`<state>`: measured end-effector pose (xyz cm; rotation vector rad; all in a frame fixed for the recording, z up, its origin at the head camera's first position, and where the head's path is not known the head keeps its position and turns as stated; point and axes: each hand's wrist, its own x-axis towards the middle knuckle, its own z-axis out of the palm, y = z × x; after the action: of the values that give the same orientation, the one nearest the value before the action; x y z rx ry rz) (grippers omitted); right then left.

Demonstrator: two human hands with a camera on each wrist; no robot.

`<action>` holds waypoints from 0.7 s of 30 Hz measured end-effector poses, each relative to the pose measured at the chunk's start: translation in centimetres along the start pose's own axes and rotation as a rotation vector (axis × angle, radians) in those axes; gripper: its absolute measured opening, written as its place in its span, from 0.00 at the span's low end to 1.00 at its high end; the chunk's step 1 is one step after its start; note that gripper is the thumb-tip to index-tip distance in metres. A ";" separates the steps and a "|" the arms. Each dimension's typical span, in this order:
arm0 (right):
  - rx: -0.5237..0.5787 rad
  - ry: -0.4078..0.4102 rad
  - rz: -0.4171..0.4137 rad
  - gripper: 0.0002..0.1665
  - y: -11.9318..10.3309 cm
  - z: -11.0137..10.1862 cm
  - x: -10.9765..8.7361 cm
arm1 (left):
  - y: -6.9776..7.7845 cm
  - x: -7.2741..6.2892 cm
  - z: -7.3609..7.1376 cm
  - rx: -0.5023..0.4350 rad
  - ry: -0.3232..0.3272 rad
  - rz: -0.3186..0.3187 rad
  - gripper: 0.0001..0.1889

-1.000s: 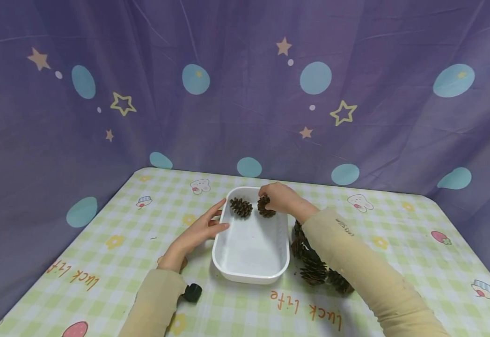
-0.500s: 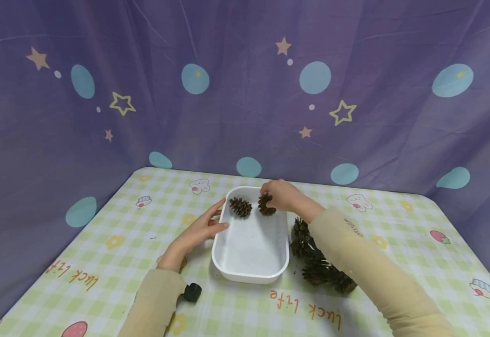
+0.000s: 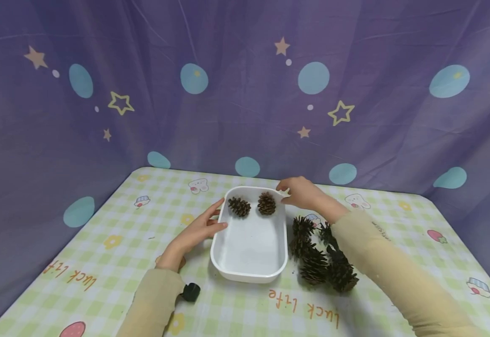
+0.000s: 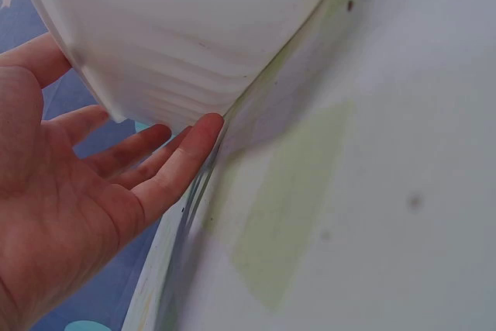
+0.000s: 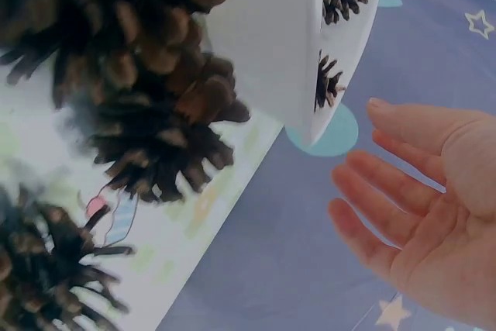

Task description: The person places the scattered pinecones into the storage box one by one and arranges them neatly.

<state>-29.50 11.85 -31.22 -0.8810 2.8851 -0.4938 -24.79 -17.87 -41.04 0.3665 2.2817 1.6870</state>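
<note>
A white rectangular tub [image 3: 251, 243] stands on the table with two brown pine cones lying at its far end, a left pine cone [image 3: 239, 207] and a right pine cone [image 3: 266, 204]. My left hand [image 3: 198, 231] touches the tub's left wall, thumb at the rim; in the left wrist view its extended fingers [image 4: 174, 164] meet the outer side. My right hand [image 3: 301, 193] is at the tub's far right corner, holding nothing. Its fingers [image 5: 387, 215] are loosely bent in the right wrist view, apart from the tub.
Several larger dark pine cones [image 3: 314, 267] are clustered right of the tub, near my right forearm. A small black object [image 3: 191, 292] sits by my left sleeve. A checked cloth [image 3: 114, 281] covers the table; a purple curtain [image 3: 228, 121] hangs behind it.
My right hand has let go of the right pine cone, leaving it in the tub, and has moved right past the rim. The left hand stays at the tub's side.
</note>
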 end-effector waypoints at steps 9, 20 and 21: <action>0.031 0.011 0.019 0.22 2.3 -0.2 -1.8 | 0.0 0.1 0.0 0.003 -0.005 0.006 0.39; 0.032 -0.024 0.015 0.24 3.8 0.1 -4.0 | -0.1 0.1 0.1 -0.007 -0.005 -0.002 0.38; 0.033 -0.032 0.015 0.24 3.9 0.2 -4.2 | -0.1 0.1 0.1 -0.007 -0.003 -0.004 0.38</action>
<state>-28.08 17.16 -32.76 -0.8532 2.8438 -0.5196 -24.87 -17.83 -41.19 0.3627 2.2727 1.6905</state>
